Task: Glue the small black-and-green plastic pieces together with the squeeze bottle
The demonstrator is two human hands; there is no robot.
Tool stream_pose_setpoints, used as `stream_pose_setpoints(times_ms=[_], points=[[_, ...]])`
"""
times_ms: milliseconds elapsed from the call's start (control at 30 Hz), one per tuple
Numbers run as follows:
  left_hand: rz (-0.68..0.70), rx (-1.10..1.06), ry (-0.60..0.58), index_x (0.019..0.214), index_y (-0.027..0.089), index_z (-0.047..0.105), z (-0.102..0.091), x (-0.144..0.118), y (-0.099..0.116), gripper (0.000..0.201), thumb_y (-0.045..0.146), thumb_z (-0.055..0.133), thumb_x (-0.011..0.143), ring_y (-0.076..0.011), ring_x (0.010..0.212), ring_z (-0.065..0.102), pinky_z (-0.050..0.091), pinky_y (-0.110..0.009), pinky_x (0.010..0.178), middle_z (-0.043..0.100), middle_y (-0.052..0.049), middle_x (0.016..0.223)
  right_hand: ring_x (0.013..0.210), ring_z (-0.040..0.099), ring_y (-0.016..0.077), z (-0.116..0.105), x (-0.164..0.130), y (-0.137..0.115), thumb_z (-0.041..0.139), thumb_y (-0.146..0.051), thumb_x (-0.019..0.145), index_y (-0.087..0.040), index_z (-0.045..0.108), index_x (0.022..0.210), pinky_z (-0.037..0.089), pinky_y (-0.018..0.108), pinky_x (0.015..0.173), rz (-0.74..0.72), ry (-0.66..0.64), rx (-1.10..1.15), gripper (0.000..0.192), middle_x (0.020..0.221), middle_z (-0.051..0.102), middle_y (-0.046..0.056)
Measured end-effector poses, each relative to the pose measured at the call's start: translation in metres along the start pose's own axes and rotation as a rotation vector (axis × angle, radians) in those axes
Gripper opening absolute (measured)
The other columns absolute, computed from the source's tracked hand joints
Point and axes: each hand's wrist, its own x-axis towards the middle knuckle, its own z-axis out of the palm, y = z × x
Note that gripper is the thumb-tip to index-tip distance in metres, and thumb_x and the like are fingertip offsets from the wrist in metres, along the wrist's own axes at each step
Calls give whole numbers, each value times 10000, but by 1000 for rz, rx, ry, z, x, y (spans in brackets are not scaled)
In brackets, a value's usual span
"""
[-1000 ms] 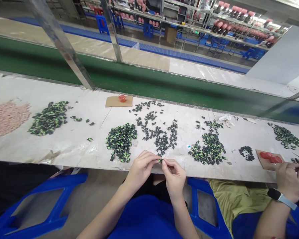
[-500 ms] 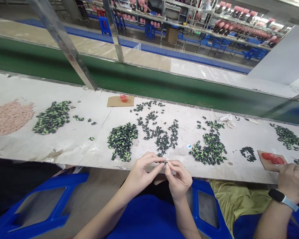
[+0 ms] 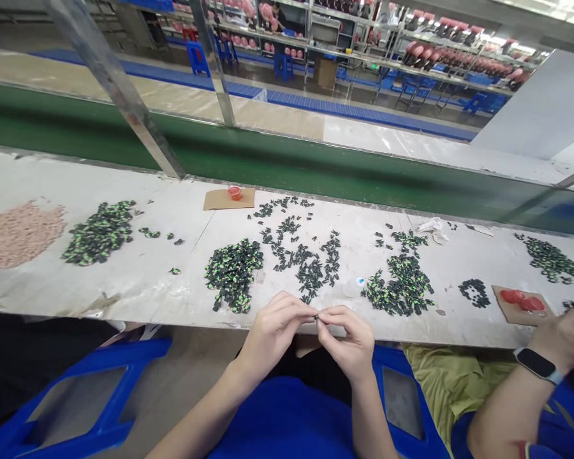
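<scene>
My left hand (image 3: 273, 333) and my right hand (image 3: 349, 341) meet at the near edge of the white workbench (image 3: 138, 280). Between their fingertips they pinch one small dark piece (image 3: 316, 316). Just beyond my fingers lies a loose scatter of dark pieces (image 3: 306, 258). A dense pile of green-and-black pieces (image 3: 233, 273) sits to the left of it, another such pile (image 3: 402, 287) to the right. A tiny clear bottle with a blue cap (image 3: 354, 285) lies by the right pile.
A co-worker's hand with a wristwatch (image 3: 550, 354) works at the far right, near a cardboard piece with red blobs (image 3: 520, 302). Farther left lie a pink heap (image 3: 16, 233) and another green-black pile (image 3: 99, 231). A red cup on cardboard (image 3: 234, 193) stands before the green conveyor (image 3: 287, 162).
My hands have stayed together on the small piece, sinking slightly toward the bench edge. The co-worker's hand has shifted a little to the right.
</scene>
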Motion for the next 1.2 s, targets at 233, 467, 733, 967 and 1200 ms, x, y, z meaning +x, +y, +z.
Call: stream_pose_setpoints(times_ms=[233,467,733,967,1200], points=[[217,59,-54,938,200,681,1,3,-7,207,122,490,913,-146,733,570,494,-248,632,654,-41,748,584,622,145,4,-8,7,681,-156,706,-207,663,683,532,268,543,230,56,222,59,642,661,15],[210,44,-178,950,198,684,18,0,-12,235,187,450,942,-165,730,560,495,-288,651,665,-62,755,540,592,118,-11,-16,11,692,-217,683,-200,618,721,519,217,512,371,34,210,85,623,612,-11],[4,361,-15,1097,225,621,3,-2,-50,250,183,449,921,-246,1009,555,464,-430,861,658,-91,1057,615,639,183,-77,-11,41,693,-391,707,-173,682,752,552,316,605,444,184,-260,223,727,693,71],[-203,766,282,871,233,691,-44,7,-86,175,253,517,876,-297,906,526,397,-450,775,687,-89,913,1061,571,287,-82,0,56,613,-508,781,-167,688,963,464,472,901,241,462,-604,393,1112,633,151],[-197,851,219,784,231,712,-43,21,-105,149,268,577,836,-316,882,494,370,-453,731,675,-101,830,1170,405,341,-48,0,75,660,-587,712,-202,633,1051,353,556,970,151,207,-690,514,1107,640,135]])
